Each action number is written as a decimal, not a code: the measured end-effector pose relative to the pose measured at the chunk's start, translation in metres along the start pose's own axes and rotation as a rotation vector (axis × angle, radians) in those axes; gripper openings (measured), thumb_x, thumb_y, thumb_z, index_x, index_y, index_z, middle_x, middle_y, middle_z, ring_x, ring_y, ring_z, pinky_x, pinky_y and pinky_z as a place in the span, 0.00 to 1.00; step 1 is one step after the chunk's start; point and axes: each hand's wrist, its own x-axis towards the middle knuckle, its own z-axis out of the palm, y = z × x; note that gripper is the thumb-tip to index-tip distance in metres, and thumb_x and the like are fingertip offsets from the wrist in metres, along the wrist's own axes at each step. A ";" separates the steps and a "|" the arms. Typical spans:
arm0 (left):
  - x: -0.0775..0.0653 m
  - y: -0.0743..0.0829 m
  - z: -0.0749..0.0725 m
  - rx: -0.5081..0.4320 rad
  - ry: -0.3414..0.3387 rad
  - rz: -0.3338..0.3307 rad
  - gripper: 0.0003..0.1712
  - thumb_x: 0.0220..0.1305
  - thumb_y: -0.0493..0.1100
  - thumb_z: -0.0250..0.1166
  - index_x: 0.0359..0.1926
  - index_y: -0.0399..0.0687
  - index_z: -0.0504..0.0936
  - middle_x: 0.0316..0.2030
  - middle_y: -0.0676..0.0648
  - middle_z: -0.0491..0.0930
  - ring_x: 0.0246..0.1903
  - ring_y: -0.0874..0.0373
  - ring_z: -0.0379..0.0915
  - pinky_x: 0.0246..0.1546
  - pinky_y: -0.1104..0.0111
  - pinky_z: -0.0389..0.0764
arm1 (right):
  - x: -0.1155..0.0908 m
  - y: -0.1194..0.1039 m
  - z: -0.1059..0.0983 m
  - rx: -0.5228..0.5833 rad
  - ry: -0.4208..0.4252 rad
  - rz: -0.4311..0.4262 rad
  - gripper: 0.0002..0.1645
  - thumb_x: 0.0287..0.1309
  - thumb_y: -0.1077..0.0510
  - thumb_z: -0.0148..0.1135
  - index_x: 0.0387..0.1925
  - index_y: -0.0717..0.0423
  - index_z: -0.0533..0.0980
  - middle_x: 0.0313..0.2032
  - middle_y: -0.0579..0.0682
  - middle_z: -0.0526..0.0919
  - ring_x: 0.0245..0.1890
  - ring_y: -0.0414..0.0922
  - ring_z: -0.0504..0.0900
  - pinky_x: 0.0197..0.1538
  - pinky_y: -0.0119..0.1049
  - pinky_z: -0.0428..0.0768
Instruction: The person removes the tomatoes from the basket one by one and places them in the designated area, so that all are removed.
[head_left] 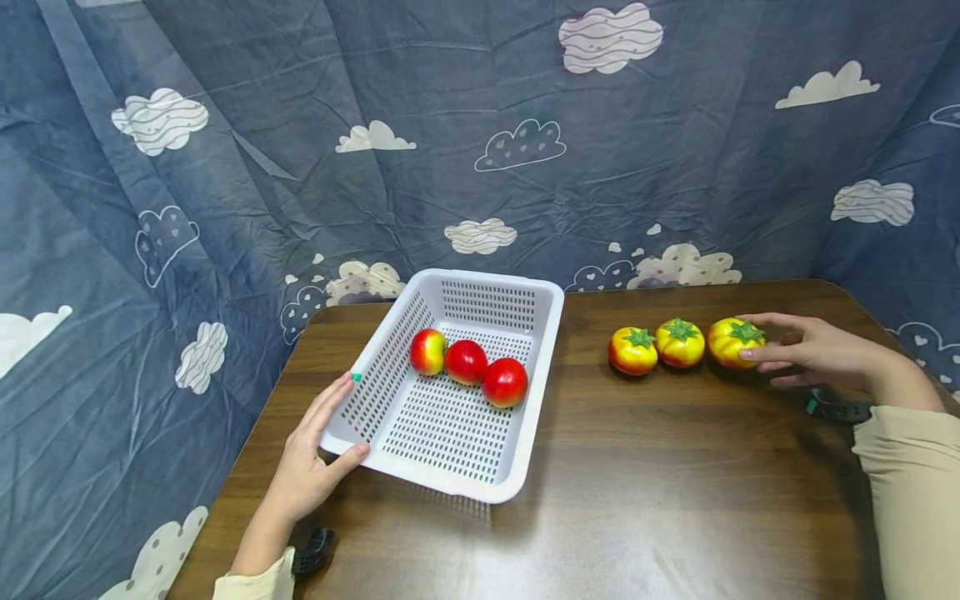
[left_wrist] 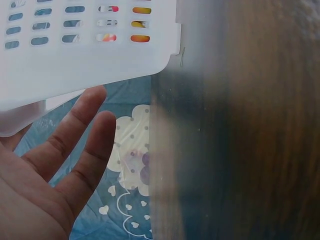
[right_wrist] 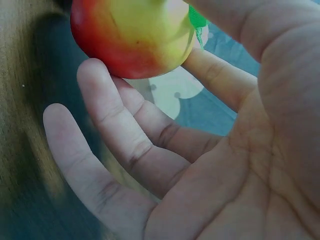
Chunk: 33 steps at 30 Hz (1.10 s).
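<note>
At the right of the table my right hand (head_left: 813, 350) holds a yellow-and-red toy tomato (head_left: 726, 343) with a green leafy top, thumb and index finger at its sides. In the right wrist view the other fingers (right_wrist: 102, 95) reach out beneath the tomato (right_wrist: 135, 37). My left hand (head_left: 307, 462) grips the near left corner of a white slotted basket (head_left: 536, 425), thumb on the front rim. Two of its fingers (left_wrist: 97, 142) extend below the basket wall (left_wrist: 100, 65) in the left wrist view. Inside the basket lie a red-and-yellow fruit (head_left: 427, 352) and two red round fruits (head_left: 505, 382).
Two more toy tomatoes, a left one (head_left: 632, 351) and a middle one (head_left: 680, 342), sit in a row beside the held one. The brown wooden table (head_left: 637, 492) ends at a blue cloud-patterned curtain (head_left: 480, 192) at the back and left.
</note>
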 end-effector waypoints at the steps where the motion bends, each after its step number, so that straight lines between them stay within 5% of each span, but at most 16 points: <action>1: 0.000 0.000 0.000 0.000 0.000 0.000 0.50 0.56 0.34 0.78 0.79 0.47 0.70 0.81 0.45 0.66 0.73 0.78 0.61 0.65 0.87 0.63 | 0.000 0.000 0.000 -0.003 -0.001 0.001 0.31 0.80 0.50 0.58 0.73 0.18 0.60 0.69 0.75 0.67 0.57 0.54 0.86 0.54 0.49 0.89; 12: 0.000 0.000 0.000 -0.002 -0.001 -0.002 0.50 0.56 0.35 0.78 0.80 0.48 0.69 0.81 0.46 0.66 0.74 0.76 0.61 0.65 0.87 0.63 | 0.005 -0.002 0.001 -0.063 -0.003 0.026 0.47 0.78 0.47 0.61 0.85 0.51 0.47 0.68 0.79 0.67 0.58 0.57 0.86 0.54 0.49 0.89; 19: 0.000 0.001 0.000 0.005 0.001 -0.008 0.50 0.57 0.36 0.78 0.80 0.49 0.70 0.81 0.46 0.66 0.74 0.78 0.60 0.66 0.87 0.62 | 0.005 0.000 0.000 -0.065 -0.005 0.005 0.43 0.78 0.49 0.61 0.84 0.37 0.52 0.67 0.77 0.70 0.56 0.55 0.87 0.54 0.46 0.89; 26: 0.000 0.001 0.000 0.011 -0.002 -0.022 0.49 0.57 0.36 0.77 0.80 0.48 0.69 0.81 0.46 0.66 0.74 0.78 0.60 0.66 0.87 0.61 | 0.006 0.000 -0.001 -0.082 -0.006 0.013 0.46 0.78 0.48 0.61 0.85 0.48 0.49 0.66 0.77 0.71 0.54 0.50 0.89 0.53 0.43 0.89; 33: -0.001 0.002 0.000 0.005 -0.003 -0.023 0.49 0.58 0.36 0.77 0.80 0.48 0.69 0.81 0.46 0.66 0.74 0.78 0.60 0.65 0.87 0.62 | 0.007 -0.001 -0.001 -0.087 -0.014 0.022 0.42 0.78 0.48 0.62 0.83 0.37 0.54 0.67 0.75 0.72 0.50 0.43 0.87 0.51 0.38 0.88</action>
